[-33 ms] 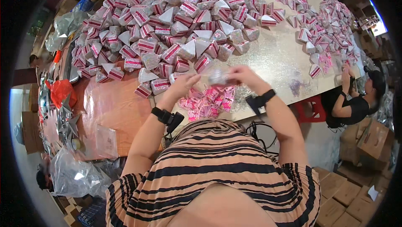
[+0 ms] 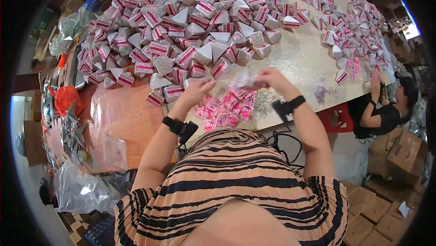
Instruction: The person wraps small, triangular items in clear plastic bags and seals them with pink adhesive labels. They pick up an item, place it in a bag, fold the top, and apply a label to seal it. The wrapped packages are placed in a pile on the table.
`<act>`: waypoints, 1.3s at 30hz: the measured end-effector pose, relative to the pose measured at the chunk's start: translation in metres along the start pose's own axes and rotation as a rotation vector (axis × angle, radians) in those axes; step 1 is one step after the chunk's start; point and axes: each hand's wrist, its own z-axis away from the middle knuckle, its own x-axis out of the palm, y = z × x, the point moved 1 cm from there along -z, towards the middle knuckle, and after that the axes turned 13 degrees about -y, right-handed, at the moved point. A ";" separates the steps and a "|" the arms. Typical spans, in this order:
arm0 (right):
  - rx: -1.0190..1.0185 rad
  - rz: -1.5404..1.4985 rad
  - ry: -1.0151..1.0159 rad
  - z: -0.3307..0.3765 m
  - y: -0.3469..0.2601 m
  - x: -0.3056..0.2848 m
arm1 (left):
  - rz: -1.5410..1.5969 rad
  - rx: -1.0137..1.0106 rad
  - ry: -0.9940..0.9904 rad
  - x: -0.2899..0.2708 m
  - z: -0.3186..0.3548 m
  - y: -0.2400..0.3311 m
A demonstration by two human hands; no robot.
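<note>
My right hand (image 2: 272,79) pinches a small clear, glittery packet (image 2: 245,81) just above the table. My left hand (image 2: 200,91) is a short way to its left, fingers drawn together; whether it holds anything is unclear. Both wrists carry black bands. Below the hands lies a heap of flat pink cards (image 2: 227,107) on the pale glittery tabletop (image 2: 304,64). Just beyond my hands spreads a large pile of silver and pink pyramid-shaped packets (image 2: 181,28).
A second pile of such packets (image 2: 354,32) lies far right, where another person (image 2: 386,105) works by a red stool (image 2: 338,119). Silver stars (image 2: 72,128), a red bag (image 2: 66,98) and clear plastic bags (image 2: 79,187) are at left. Cardboard boxes (image 2: 399,155) stand lower right.
</note>
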 end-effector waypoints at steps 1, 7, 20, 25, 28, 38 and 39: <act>0.051 0.032 0.175 0.005 0.012 -0.033 | -0.020 0.011 0.046 -0.002 0.003 -0.003; -0.109 0.673 1.082 0.032 0.066 -0.168 | -0.266 0.028 0.164 -0.008 0.002 -0.032; 0.031 1.108 0.353 -0.064 0.099 -0.045 | -0.801 0.160 0.194 0.021 -0.082 -0.024; 0.113 1.144 0.288 -0.072 0.099 -0.048 | -0.992 0.052 0.208 0.032 -0.121 -0.040; 0.033 1.048 0.308 -0.066 0.094 -0.047 | -0.911 0.074 0.261 0.039 -0.134 -0.044; 0.002 0.803 0.316 -0.049 0.069 -0.046 | -0.519 0.194 0.252 0.038 -0.129 -0.039; 0.014 0.897 0.314 -0.051 0.072 -0.046 | -0.513 0.208 0.227 0.036 -0.127 -0.038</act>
